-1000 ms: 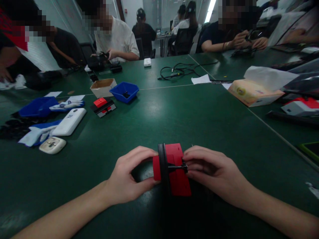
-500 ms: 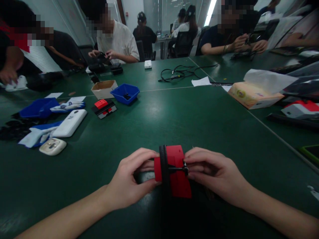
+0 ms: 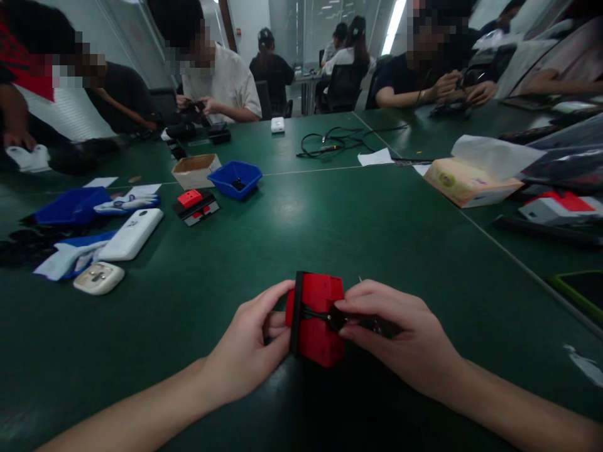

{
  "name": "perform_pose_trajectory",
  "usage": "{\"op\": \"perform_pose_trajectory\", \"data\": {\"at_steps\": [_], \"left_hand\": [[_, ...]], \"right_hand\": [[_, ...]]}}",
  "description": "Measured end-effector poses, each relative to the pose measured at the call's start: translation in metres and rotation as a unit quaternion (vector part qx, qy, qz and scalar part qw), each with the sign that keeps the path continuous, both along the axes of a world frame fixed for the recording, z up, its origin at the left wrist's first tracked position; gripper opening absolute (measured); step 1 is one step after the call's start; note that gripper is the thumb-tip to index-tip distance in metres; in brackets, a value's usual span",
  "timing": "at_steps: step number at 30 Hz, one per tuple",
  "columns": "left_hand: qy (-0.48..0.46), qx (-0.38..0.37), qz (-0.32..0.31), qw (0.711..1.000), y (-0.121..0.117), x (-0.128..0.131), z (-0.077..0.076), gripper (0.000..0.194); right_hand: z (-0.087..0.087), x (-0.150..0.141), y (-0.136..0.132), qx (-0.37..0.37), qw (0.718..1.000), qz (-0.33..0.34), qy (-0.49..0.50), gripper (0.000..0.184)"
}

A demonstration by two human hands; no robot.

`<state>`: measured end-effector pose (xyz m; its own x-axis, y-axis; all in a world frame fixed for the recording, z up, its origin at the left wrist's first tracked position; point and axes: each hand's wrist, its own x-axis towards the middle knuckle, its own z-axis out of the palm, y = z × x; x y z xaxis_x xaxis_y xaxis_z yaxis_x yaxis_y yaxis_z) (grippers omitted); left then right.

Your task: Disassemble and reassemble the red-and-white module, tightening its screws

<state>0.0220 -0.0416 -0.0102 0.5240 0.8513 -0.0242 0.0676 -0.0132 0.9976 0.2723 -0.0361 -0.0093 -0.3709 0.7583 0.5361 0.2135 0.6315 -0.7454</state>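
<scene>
A red block-shaped part [image 3: 320,342] with a black plate [image 3: 296,314] across its left side is held just above the green table in front of me. My left hand [image 3: 252,342] grips its left end between thumb and fingers. On the red face lies a small black piece [image 3: 333,318] with a thin stem reaching to the plate. My right hand [image 3: 391,326] pinches this small black piece at its right end. Some dark, thin bits show under the right fingers, too small to make out.
Left on the table lie a white phone-like slab [image 3: 134,235], a cream case [image 3: 98,278], gloves [image 3: 70,254] and a blue tray [image 3: 70,205]. Farther off are a similar red-black part [image 3: 195,206], a blue bin [image 3: 235,179], a cardboard box [image 3: 195,169], cables [image 3: 330,141] and a tissue box [image 3: 471,179]. Several people sit around.
The red part has shifted slightly left and turned, showing more of its face. My right fingers have moved left along with the small black piece, now closer over the red face.
</scene>
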Motion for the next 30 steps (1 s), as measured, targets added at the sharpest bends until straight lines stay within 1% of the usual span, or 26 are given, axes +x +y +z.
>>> {"op": "perform_pose_trajectory", "data": {"at_steps": [3, 6, 8, 10, 12, 15, 18, 20, 24, 28, 30], "left_hand": [[-0.039, -0.017, -0.013, 0.999, -0.003, -0.002, 0.0, 0.061], [-0.108, -0.053, -0.046, 0.992, -0.005, -0.004, 0.001, 0.071], [-0.134, -0.08, -0.063, 0.986, -0.007, -0.003, 0.003, 0.072], [-0.137, -0.096, -0.06, 0.984, -0.009, 0.003, 0.005, 0.072], [-0.129, -0.097, -0.035, 0.986, -0.01, 0.011, 0.008, 0.072], [-0.104, -0.11, 0.005, 0.989, -0.013, 0.023, 0.011, 0.061], [-0.094, -0.145, 0.001, 0.985, -0.014, 0.026, 0.011, 0.052], [-0.12, -0.184, -0.012, 0.975, -0.013, 0.025, 0.01, 0.053], [-0.175, -0.267, -0.021, 0.947, -0.009, 0.022, 0.007, 0.055], [-0.183, -0.302, -0.031, 0.935, -0.006, 0.02, 0.008, 0.054], [-0.188, -0.312, -0.031, 0.931, -0.006, 0.019, 0.01, 0.053]], "right_hand": [[0.0, -0.002, -0.002, 0.022, 1.0, 0.001, -0.009, 0.023], [-0.001, -0.004, -0.006, 0.051, 0.998, 0.001, -0.033, 0.022], [0.0, -0.005, -0.008, 0.07, 0.997, 0.006, -0.043, 0.023], [0.001, -0.006, -0.011, 0.084, 0.995, 0.008, -0.057, 0.025], [0.002, -0.008, -0.014, 0.098, 0.992, 0.006, -0.078, 0.027], [0.004, -0.011, -0.02, 0.12, 0.987, 0.009, -0.109, 0.025], [0.005, -0.014, -0.023, 0.132, 0.984, 0.01, -0.118, 0.022], [0.005, -0.016, -0.023, 0.126, 0.987, 0.012, -0.098, 0.02], [0.003, -0.017, -0.02, 0.103, 0.993, 0.034, -0.051, 0.017], [0.001, -0.017, -0.02, 0.101, 0.993, 0.041, -0.044, 0.018], [0.001, -0.018, -0.021, 0.116, 0.991, 0.036, -0.047, 0.015]]}}
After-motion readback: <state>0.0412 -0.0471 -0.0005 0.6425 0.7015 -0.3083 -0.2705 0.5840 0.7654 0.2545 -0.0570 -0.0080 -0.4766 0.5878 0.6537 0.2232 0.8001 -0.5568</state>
